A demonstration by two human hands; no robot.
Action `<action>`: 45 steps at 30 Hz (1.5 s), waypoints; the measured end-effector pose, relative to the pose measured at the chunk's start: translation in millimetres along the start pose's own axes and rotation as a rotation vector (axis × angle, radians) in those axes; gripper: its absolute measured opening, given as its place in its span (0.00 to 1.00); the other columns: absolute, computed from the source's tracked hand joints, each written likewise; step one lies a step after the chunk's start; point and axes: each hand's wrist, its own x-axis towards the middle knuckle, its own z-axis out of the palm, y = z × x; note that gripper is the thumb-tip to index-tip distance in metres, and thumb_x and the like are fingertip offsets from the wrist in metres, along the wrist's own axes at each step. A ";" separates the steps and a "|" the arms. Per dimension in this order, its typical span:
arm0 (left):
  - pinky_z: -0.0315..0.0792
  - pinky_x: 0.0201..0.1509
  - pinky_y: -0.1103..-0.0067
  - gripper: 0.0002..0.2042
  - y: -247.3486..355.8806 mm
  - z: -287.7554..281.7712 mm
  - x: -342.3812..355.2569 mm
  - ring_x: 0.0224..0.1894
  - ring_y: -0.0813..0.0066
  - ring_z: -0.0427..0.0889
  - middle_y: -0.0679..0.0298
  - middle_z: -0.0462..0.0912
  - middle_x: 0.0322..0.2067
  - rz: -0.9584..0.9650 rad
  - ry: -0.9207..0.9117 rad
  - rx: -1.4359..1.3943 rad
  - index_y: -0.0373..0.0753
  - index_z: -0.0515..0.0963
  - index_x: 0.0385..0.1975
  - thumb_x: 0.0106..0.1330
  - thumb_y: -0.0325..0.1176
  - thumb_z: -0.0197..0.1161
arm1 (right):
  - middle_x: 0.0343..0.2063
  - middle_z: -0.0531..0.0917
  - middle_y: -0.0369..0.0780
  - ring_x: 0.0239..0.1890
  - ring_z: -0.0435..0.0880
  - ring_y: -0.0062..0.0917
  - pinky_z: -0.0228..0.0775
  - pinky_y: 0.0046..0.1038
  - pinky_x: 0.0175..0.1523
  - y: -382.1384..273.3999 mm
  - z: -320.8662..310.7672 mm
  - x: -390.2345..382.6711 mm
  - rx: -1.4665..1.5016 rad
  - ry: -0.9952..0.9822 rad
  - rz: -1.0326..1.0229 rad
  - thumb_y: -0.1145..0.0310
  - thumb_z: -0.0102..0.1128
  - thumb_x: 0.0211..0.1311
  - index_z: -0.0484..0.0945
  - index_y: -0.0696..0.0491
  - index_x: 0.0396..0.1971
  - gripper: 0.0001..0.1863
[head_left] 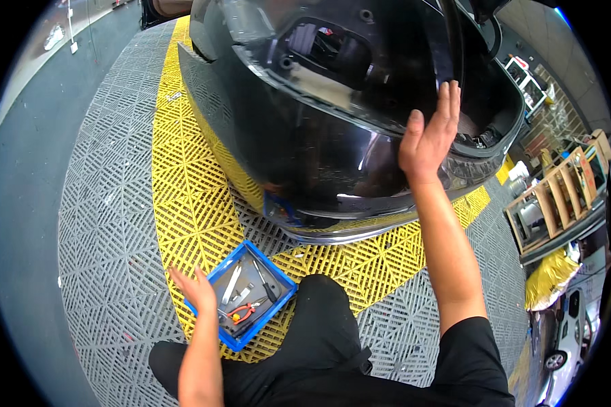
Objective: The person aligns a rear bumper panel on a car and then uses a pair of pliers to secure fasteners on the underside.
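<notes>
In front of me is the end of a black car (332, 149), with an open recess in its upper body panel. My right hand (431, 141) is open against the panel's upper edge, fingers stretched out and thumb apart; whether it presses on the surface I cannot tell. Low on the left, my left hand (195, 290) is open and holds nothing. It hovers by the left rim of a blue tray (278, 308) on the floor. Inside lie pliers with red-orange handles (243, 313), a dark-handled screwdriver (269, 290) and a long silver-white tool (231, 285).
My bent knee (326, 305) is just right of the tray. The floor is grey grating (115, 203) with a yellow band (183, 163). A wooden shelf (557, 193), a yellow bag (550, 278) and a white car (569, 336) stand to the right. A dark wall (34, 169) runs along the left.
</notes>
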 end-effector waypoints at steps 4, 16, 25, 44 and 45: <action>0.57 0.75 0.58 0.44 -121.2 15.3 -34.0 0.73 0.43 0.58 0.39 0.54 0.72 -0.587 -0.177 0.161 0.27 0.51 0.73 0.68 0.48 0.66 | 0.71 0.62 0.56 0.75 0.57 0.52 0.48 0.45 0.77 -11.5 -0.3 -5.6 -0.099 -0.089 0.009 0.63 0.50 0.67 0.62 0.64 0.69 0.33; 0.71 0.50 0.37 0.23 -240.3 74.7 -0.6 0.51 0.49 0.81 0.50 0.76 0.59 -1.198 -0.551 -0.413 0.36 0.69 0.64 0.70 0.33 0.59 | 0.69 0.69 0.49 0.72 0.65 0.44 0.57 0.42 0.74 -156.2 61.5 65.1 0.025 -0.339 -0.142 0.65 0.61 0.63 0.70 0.53 0.66 0.30; 0.75 0.45 0.33 0.25 -206.3 74.2 11.8 0.52 0.40 0.80 0.51 0.77 0.55 -1.280 -0.801 -0.676 0.43 0.65 0.65 0.76 0.52 0.46 | 0.63 0.76 0.45 0.63 0.77 0.39 0.69 0.39 0.64 -144.0 58.8 35.5 -0.031 -0.367 -0.192 0.57 0.62 0.62 0.78 0.46 0.59 0.25; 0.56 0.75 0.63 0.21 355.1 -48.6 75.1 0.70 0.53 0.68 0.49 0.71 0.66 1.308 -0.088 -0.767 0.32 0.67 0.66 0.75 0.31 0.51 | 0.48 0.81 0.37 0.52 0.79 0.35 0.68 0.37 0.57 -119.0 48.0 26.2 0.085 -0.065 -0.126 0.62 0.64 0.54 0.80 0.49 0.46 0.19; 0.56 0.74 0.62 0.20 387.0 -46.8 76.7 0.69 0.53 0.69 0.51 0.73 0.64 1.409 -0.068 -0.767 0.33 0.69 0.64 0.75 0.31 0.51 | 0.48 0.81 0.40 0.52 0.79 0.38 0.68 0.39 0.58 -123.0 46.1 30.9 0.159 -0.020 -0.069 0.68 0.64 0.55 0.80 0.52 0.46 0.17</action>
